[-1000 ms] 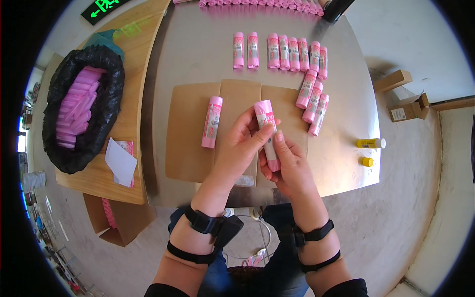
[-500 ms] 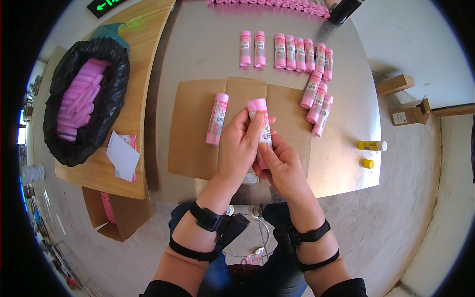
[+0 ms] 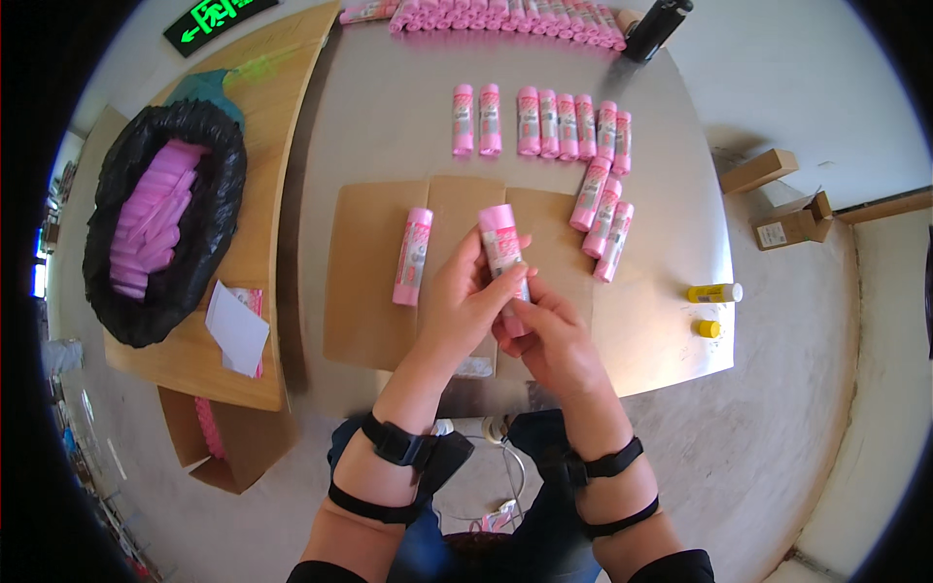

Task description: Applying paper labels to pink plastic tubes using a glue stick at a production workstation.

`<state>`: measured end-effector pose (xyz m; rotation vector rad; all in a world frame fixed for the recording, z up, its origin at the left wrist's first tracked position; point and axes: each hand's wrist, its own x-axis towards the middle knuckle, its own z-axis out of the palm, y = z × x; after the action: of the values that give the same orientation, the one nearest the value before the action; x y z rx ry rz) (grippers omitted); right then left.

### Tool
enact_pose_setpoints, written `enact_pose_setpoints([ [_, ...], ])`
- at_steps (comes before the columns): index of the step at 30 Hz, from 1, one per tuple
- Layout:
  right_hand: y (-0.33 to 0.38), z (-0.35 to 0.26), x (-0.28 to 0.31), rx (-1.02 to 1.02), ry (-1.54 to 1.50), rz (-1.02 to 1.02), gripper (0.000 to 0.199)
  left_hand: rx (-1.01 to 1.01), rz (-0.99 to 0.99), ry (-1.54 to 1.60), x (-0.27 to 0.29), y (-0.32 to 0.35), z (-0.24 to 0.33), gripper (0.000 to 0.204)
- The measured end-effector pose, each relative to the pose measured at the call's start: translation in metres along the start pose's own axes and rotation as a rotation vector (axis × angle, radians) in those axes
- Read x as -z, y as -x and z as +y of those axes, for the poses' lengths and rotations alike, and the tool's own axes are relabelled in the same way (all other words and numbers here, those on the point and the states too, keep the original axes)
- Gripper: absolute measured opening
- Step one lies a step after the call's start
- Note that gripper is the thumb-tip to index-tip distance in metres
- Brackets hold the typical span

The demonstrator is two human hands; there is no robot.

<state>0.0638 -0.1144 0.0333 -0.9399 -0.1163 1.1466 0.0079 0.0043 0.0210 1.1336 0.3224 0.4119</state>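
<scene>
Over a flattened sheet of brown cardboard [image 3: 369, 325], both hands hold a pink roll of plastic bags [image 3: 500, 231] wrapped with a printed label. My left hand [image 3: 457, 303] curls around its left side, the thumb lying across the label. At the lower end, my right hand [image 3: 556, 340] pinches the roll between thumb and fingers, hiding part of it. Another labelled pink roll [image 3: 413, 257] lies on the cardboard, left of my hands. Several more labelled rolls [image 3: 567, 126] lie side by side beyond the cardboard, with a few slanting down its right edge.
A metal table [image 3: 671, 340] carries a yellow glue stick [image 3: 714, 292], its yellow cap [image 3: 709, 329], a stack of pink rolls [image 3: 505, 17] and a black cylinder [image 3: 657, 29]. On the wooden table at left sit a black-lined basket [image 3: 228, 185] of pink rolls and white paper [image 3: 236, 328].
My left thumb has slid down the held roll, uncovering more of the label. The roll tilts a little more leftward at its top. The whole view has shifted, with the table lower in the picture.
</scene>
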Motion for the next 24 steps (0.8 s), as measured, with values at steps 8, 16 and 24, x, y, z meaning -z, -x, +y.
enact_pose_setpoints([
  [8,-0.001,0.008,-0.001,0.017,0.22,-0.109,0.023,0.09,0.328,-0.027,-0.005,-0.001,0.007,0.027],
  [16,-0.008,-0.02,0.023,0.172,0.227,0.189,0.027,0.141,0.395,0.053,0.021,-0.005,0.001,0.061],
  [24,-0.115,-0.116,0.181,0.515,0.989,1.049,0.041,0.199,0.306,0.012,0.012,-0.006,-0.003,0.05],
])
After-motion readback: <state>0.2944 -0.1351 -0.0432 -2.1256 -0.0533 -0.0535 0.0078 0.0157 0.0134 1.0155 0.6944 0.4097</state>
